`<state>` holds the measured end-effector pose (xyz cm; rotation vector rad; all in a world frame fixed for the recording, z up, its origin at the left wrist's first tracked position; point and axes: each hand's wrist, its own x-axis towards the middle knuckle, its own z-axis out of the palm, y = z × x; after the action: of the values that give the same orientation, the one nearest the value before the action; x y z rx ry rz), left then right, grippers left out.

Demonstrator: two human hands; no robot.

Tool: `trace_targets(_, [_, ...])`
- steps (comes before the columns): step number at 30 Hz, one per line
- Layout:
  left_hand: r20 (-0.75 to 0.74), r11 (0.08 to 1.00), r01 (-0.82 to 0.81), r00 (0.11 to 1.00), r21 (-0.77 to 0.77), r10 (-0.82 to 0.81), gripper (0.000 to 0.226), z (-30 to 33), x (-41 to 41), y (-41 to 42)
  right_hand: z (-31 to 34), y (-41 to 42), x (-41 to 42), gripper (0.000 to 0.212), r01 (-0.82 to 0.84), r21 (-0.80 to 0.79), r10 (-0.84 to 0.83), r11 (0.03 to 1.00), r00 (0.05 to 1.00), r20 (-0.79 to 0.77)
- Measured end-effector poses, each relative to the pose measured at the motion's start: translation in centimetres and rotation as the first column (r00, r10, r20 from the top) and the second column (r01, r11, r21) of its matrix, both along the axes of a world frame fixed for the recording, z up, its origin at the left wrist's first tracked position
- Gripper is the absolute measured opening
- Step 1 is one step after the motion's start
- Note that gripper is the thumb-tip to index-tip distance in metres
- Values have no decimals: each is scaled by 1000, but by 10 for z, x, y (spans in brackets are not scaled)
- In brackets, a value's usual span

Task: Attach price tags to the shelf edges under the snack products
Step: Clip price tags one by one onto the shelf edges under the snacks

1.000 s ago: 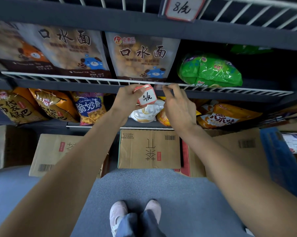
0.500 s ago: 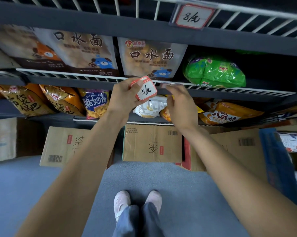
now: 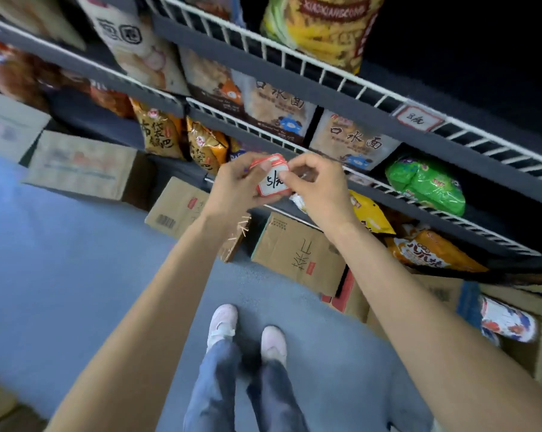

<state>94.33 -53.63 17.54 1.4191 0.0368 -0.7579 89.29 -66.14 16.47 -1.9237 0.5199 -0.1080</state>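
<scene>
Tag (image 3: 271,181): pinched by left hand (image 3: 241,185) and right hand (image 3: 315,185).
Advice: square it against the shelf edge (image 3: 397,194), then press.

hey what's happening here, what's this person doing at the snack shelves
A person stands facing wire shelves stocked with snack bags and holds a small red-bordered price tag in front of them. The left hand grips the tag and the right hand pinches its right edge. The tag is not yet on a shelf edge; it sits just in front of the wire rail under the noodle snack bags. Another tag already hangs on the rail above.
</scene>
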Motion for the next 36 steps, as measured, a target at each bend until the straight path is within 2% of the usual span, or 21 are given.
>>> trace_targets(5, [-18,978,-207,978,3,207,20,28,-18,87,28,74,15,6,-225,-20,224,974,974,-23])
trace_targets(8, [-19,916,-400,916,17,400,19,42,-31,155,41,139,30,6,-421,-9,421,907,906,-35])
trace_targets(13, [5,692,-722,692,9,722,18,64,-76,274,60,276,40,6,-717,47,719,695,694,-41])
trace_targets(16, [3,550,-835,550,30,835,18,75,-109,351,73,365,33,8,-852,61,854,521,519,-38])
trace_targets(18, [6,484,-872,486,70,874,18,79,-132,403,81,423,23,6,-917,49,918,396,395,-33])
trace_targets(22, [57,372,-915,384,159,922,13,86,-177,494,87,529,-3,9,-976,50,977,212,211,-28])
trace_targets(25, [170,179,-947,229,265,959,11,87,-214,543,92,596,-33,13,-993,79,996,87,86,-24])
trace_targets(27, [227,68,-947,144,312,963,6,90,-231,561,96,627,-50,18,-996,83,999,40,38,-21])
trace_targets(30, [247,-86,-950,-10,299,969,13,99,-260,594,103,681,-78,23,-991,96,995,-96,-96,-4])
trace_targets(33, [164,-158,-942,-113,296,980,17,109,-287,622,111,730,-98,15,-959,98,963,-267,-269,-7])
trace_targets(36, [126,-191,-918,-156,347,980,5,118,-311,651,117,774,-112,10,-899,73,900,-432,-435,-35])
